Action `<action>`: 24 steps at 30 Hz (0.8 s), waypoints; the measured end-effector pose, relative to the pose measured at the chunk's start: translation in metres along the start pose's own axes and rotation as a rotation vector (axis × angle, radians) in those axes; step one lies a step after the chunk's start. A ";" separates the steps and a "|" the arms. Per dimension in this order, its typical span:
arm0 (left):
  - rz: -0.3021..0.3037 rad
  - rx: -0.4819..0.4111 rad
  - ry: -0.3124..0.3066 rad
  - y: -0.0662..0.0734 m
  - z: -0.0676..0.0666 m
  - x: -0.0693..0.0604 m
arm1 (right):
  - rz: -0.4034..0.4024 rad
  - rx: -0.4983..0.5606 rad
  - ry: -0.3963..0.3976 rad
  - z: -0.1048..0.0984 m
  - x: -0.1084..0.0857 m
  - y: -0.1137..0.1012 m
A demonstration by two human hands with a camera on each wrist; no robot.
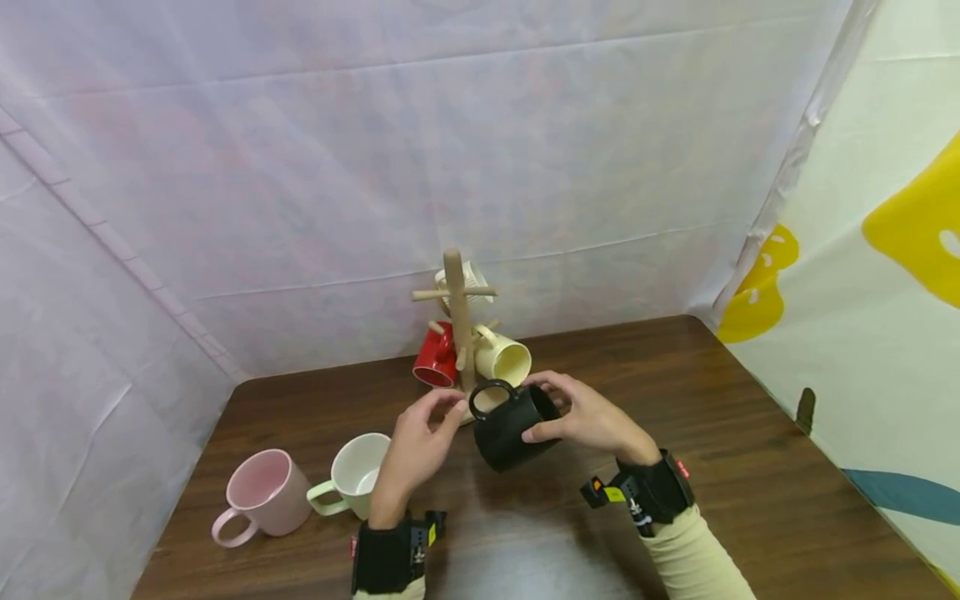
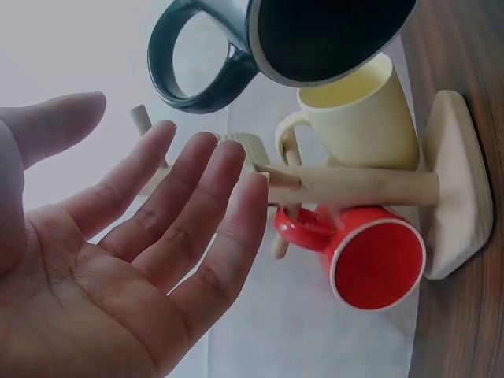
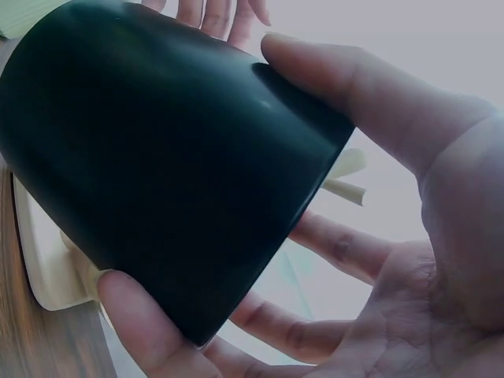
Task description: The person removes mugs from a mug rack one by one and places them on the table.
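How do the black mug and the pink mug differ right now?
Colour: the black mug is dark, the pink mug pale.
Support: the right hand holds the black mug; the pink mug stands on the table, with no hand on it.
Pose: the black mug is tilted, the pink mug upright.
Shared: each has one looped handle.

My bare right hand [image 1: 591,419] grips, my bare left hand [image 1: 416,450] is free

My pale-cream-sleeved right forearm [image 1: 701,554] slants forward and inward. Past my right wrist [image 1: 637,447], my right thumb [image 3: 339,75] presses from one side while my right fingers [image 3: 339,240] curl round the other. My left wrist [image 1: 390,504] points forward; my left thumb [image 2: 63,122] stands apart from my left fingers [image 2: 220,264], loosely extended.
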State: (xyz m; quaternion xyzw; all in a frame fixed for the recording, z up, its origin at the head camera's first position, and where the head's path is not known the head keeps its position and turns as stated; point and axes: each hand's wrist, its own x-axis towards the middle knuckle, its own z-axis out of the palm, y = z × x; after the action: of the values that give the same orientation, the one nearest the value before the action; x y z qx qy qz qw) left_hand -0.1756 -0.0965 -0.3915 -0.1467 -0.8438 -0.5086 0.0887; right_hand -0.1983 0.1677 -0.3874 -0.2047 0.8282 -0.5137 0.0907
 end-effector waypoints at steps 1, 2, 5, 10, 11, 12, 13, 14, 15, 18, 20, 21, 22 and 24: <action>0.000 -0.003 -0.004 0.001 0.001 0.000 | 0.002 -0.002 -0.001 0.000 0.000 0.000; -0.001 -0.005 -0.008 0.002 0.001 0.001 | 0.005 -0.003 -0.003 -0.001 -0.001 0.000; -0.003 -0.014 -0.013 0.004 0.003 0.002 | 0.020 -0.011 -0.008 -0.002 -0.002 -0.002; 0.006 -0.022 -0.010 0.009 0.007 0.005 | 0.040 -0.001 -0.019 -0.002 -0.005 -0.003; 0.009 -0.020 -0.009 0.009 0.007 0.005 | 0.045 0.000 -0.021 -0.002 -0.005 -0.003; 0.011 -0.018 -0.009 0.010 0.007 0.005 | 0.046 -0.004 -0.020 -0.002 -0.005 -0.003; 0.014 -0.013 -0.009 0.010 0.008 0.005 | 0.045 -0.005 -0.021 -0.002 -0.005 -0.003; 0.015 -0.008 -0.009 0.011 0.008 0.006 | 0.046 -0.008 -0.021 -0.002 -0.006 -0.003; 0.016 -0.006 -0.009 0.011 0.008 0.006 | 0.048 -0.011 -0.020 -0.002 -0.006 -0.003; 0.017 -0.002 -0.008 0.012 0.009 0.006 | 0.046 -0.016 -0.024 -0.002 -0.007 -0.002; 0.016 -0.001 -0.009 0.012 0.010 0.007 | 0.049 -0.012 -0.028 -0.002 -0.007 -0.002; 0.015 0.000 -0.008 0.012 0.011 0.007 | 0.052 -0.011 -0.031 -0.002 -0.007 -0.002; 0.015 0.001 -0.008 0.012 0.011 0.008 | 0.051 -0.011 -0.032 -0.002 -0.007 -0.002; 0.016 0.005 -0.008 0.012 0.012 0.008 | 0.048 -0.016 -0.033 -0.001 -0.007 -0.001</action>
State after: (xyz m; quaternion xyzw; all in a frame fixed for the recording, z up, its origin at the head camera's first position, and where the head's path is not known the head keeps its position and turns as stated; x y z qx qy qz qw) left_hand -0.1791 -0.0790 -0.3849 -0.1550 -0.8442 -0.5052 0.0897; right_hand -0.1917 0.1714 -0.3861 -0.1940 0.8353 -0.5013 0.1152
